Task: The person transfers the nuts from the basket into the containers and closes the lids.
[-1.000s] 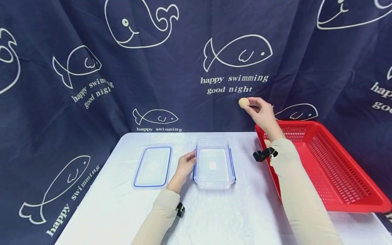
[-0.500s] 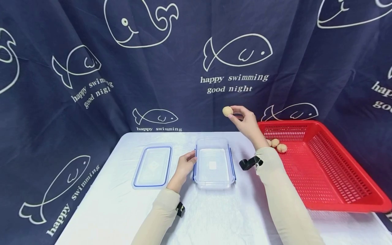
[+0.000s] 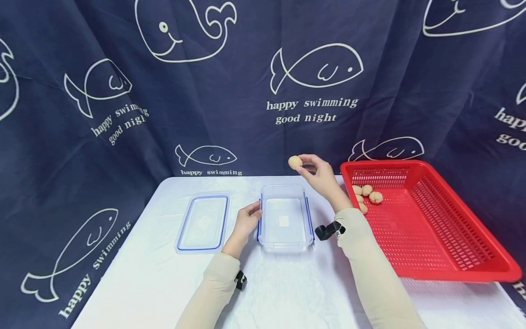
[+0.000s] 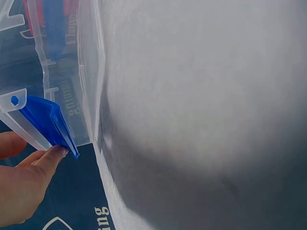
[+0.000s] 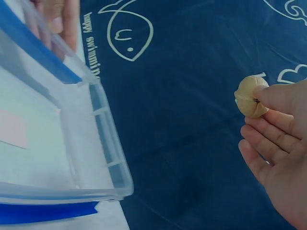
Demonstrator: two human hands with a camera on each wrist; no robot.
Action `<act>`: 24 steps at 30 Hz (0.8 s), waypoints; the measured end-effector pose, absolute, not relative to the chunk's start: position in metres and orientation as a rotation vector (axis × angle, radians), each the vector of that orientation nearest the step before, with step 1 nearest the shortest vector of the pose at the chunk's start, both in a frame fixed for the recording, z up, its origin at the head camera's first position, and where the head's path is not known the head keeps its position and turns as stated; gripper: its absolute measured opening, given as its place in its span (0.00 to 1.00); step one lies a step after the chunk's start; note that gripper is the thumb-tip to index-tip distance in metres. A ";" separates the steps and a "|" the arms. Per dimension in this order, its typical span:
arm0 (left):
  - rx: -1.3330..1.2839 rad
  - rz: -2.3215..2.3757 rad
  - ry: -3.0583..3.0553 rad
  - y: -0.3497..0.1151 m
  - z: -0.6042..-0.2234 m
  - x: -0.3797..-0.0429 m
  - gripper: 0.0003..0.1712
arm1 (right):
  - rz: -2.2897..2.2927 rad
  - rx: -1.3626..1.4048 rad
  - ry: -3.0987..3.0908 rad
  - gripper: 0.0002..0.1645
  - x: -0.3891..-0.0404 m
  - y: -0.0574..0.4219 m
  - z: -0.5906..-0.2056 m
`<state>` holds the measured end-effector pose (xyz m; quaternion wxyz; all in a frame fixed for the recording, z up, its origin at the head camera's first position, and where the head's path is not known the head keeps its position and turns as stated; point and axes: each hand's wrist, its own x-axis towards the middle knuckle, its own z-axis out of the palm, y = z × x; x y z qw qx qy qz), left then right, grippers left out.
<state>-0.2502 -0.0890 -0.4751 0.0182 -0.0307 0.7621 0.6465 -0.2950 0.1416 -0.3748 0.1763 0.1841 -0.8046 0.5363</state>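
Note:
My right hand (image 3: 323, 179) pinches a pale tan walnut (image 3: 294, 162) between thumb and fingers, raised above the far end of a clear plastic food container (image 3: 284, 247). A seam and a dark spot show on the walnut's shell in the right wrist view. The container stands uncovered on the table, blue clips folded down along its long sides and a small pale square on its floor. At its left side, my left hand (image 3: 245, 222) holds the edge, with fingertips against the blue clip (image 4: 45, 117) in the left wrist view.
A clear lid (image 3: 203, 222) with a blue seal lies left of the container. On the right, a red perforated basket (image 3: 472, 275) has several walnuts (image 3: 376, 197) in its far left corner. A dark blue curtain (image 3: 230, 105) hangs behind the white-covered table (image 3: 135, 274).
The right hand has moved left and down with the walnut, from beside the basket to over the container's far end. More walnuts show in the basket. The left hand keeps its hold.

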 end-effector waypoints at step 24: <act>-0.086 2.018 2.364 -0.090 -0.480 -0.252 0.22 | 1.519 0.598 -2.457 0.21 -0.279 0.123 -0.430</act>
